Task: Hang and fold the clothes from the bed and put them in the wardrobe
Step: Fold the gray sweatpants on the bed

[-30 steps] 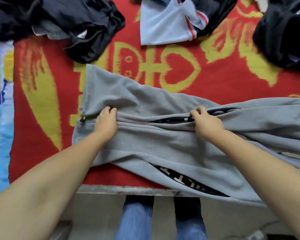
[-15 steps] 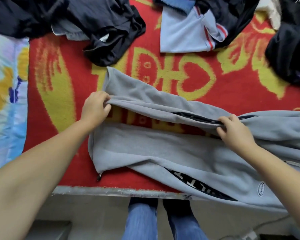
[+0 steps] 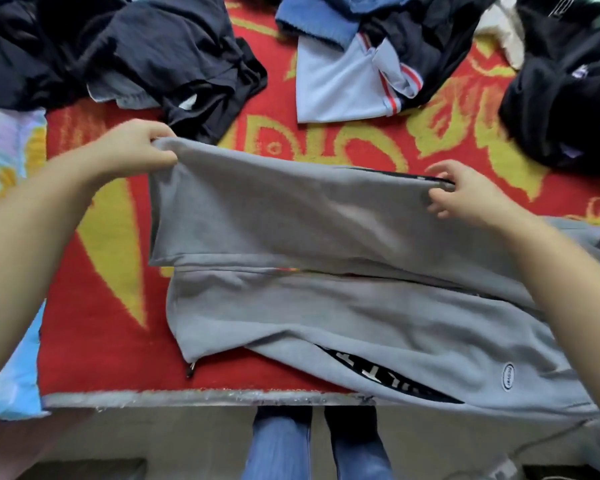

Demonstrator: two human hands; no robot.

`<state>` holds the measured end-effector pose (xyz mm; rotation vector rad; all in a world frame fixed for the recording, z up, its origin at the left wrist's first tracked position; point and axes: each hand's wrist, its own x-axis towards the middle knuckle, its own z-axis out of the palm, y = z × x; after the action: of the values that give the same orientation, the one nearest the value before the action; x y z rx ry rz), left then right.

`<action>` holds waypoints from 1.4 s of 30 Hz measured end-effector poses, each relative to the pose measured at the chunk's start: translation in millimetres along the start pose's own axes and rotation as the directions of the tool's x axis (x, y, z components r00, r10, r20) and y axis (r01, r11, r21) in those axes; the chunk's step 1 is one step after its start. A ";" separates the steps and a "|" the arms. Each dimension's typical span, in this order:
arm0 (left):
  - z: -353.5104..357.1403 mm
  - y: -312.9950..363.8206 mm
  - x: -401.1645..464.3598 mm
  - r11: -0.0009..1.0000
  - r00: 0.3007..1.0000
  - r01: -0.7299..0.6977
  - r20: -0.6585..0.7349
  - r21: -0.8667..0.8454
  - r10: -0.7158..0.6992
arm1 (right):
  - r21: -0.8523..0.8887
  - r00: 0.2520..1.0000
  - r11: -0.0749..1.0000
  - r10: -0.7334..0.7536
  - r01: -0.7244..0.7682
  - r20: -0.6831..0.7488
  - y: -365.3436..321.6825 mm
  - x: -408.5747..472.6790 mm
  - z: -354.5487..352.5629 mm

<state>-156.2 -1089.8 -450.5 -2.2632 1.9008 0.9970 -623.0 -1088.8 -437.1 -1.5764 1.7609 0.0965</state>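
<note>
On the bed's red and yellow blanket (image 3: 94, 306), near its front edge, lie the grey trousers (image 3: 343, 306). The left hand (image 3: 136, 150) pinches the far corner of one leg, and the right hand (image 3: 465, 194) pinches the same leg's far edge by a black stripe, lifting it. Beyond lie dark clothes (image 3: 174, 57) and a pale blue shirt (image 3: 336, 88).

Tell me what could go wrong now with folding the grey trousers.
The right hand pinches only the edge of the grey trousers, so that grip may slip and the lifted leg could drop crooked. The waist end hangs over the edge of the bed; it might pull the trousers down.
</note>
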 end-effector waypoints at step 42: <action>134.4 53.2 73.9 0.884 0.970 -0.233 0.030 0.406 0.242 | -0.555 0.999 0.832 -0.010 -0.017 -0.046 29.4 95.6 72.0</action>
<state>-260.2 -1113.7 -572.8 -1.8471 2.1869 0.5182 -610.2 -1123.1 -554.8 -1.9909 1.8740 0.6322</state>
